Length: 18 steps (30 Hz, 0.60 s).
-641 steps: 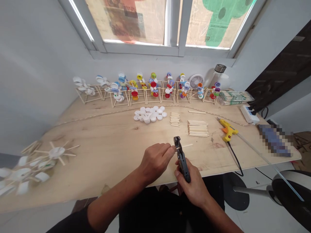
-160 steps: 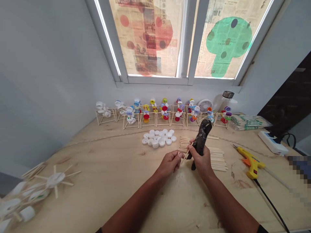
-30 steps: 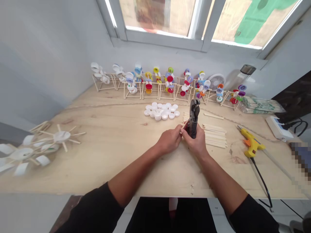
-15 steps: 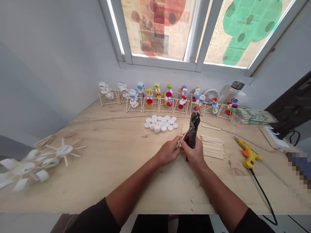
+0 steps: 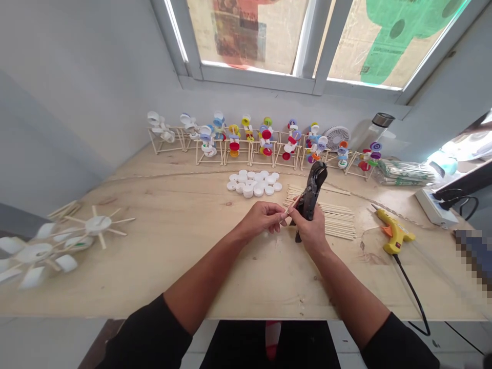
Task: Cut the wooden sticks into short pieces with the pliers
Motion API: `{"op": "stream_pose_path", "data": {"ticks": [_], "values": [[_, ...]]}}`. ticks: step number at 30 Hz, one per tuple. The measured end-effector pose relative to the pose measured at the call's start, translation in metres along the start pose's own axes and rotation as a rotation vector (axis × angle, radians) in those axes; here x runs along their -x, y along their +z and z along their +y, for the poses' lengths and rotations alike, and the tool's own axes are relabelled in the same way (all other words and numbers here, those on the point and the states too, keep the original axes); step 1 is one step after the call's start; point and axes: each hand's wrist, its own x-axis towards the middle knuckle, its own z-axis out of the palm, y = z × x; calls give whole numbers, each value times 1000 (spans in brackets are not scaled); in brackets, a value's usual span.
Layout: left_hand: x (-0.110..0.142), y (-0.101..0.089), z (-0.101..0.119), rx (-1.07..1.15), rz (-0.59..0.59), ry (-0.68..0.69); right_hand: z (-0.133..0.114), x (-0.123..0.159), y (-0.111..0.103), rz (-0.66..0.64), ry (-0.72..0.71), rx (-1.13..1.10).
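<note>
My right hand (image 5: 312,228) is wrapped round a black hand tool, which looks like a cutter or pliers (image 5: 312,192), its head pointing up and away. A thin wooden stick (image 5: 292,203) runs from the fingertips of my left hand (image 5: 265,219) toward the tool. Thumb and fingers of the left hand pinch the stick's near end, close to the right thumb. Just beyond the tool lie pale wooden sticks (image 5: 338,221) in rows, partly covered by the right hand. White bottle caps (image 5: 248,190) are clustered to the left of the tool.
Stick frames with coloured cap wheels (image 5: 266,134) line the back wall. On the right are a yellow glue gun (image 5: 394,229), a white power strip (image 5: 436,207) and bagged sticks (image 5: 407,172). Spoked wheels (image 5: 98,224) lie left. A small fan (image 5: 336,138) and bottle (image 5: 374,134) stand behind.
The left hand has drawn slightly away from the tool, its fingers now loosened and more visible at the stick's end. The tool leans further right. The camera view has tilted down a little.
</note>
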Motion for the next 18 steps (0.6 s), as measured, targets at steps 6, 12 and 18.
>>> {"op": "stream_pose_path", "data": {"ticks": [6, 12, 18], "values": [[1, 1, 1, 14, 22, 5, -2, 2, 1, -11, -8, 24], [1, -1, 3, 56, -34, -11, -1, 3, 1, -18, -4, 45], [2, -3, 7, 120, -86, -70, -1, 4, 2, -29, 2, 37]]}}
